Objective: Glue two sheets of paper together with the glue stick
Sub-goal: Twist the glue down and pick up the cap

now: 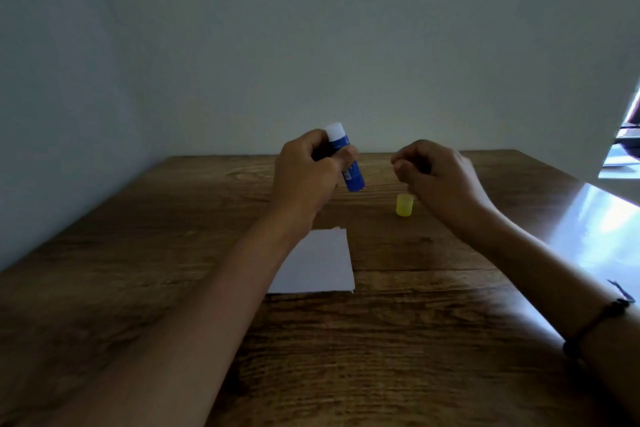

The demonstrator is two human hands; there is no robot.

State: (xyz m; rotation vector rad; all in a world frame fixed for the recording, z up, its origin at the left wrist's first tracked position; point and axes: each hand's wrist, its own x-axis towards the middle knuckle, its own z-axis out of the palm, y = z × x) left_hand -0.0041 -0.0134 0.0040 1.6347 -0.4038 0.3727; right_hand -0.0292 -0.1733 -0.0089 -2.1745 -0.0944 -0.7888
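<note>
My left hand [304, 177] grips a blue glue stick [351, 172] above the table, tilted, with its white end pointing up. The stick's yellow cap [404, 205] stands on the wooden table [433, 305] just right of it. My right hand [436, 177] hovers above and beside the cap with curled fingers that hold nothing. White sheets of paper [318, 263] lie stacked on the table below my left wrist, partly hidden by my left forearm.
A plain wall stands right behind the table's far edge. At the right the table surface shines with glare [602, 218], and a bright opening shows at the far right. A dark bracelet [602, 319] sits on my right forearm.
</note>
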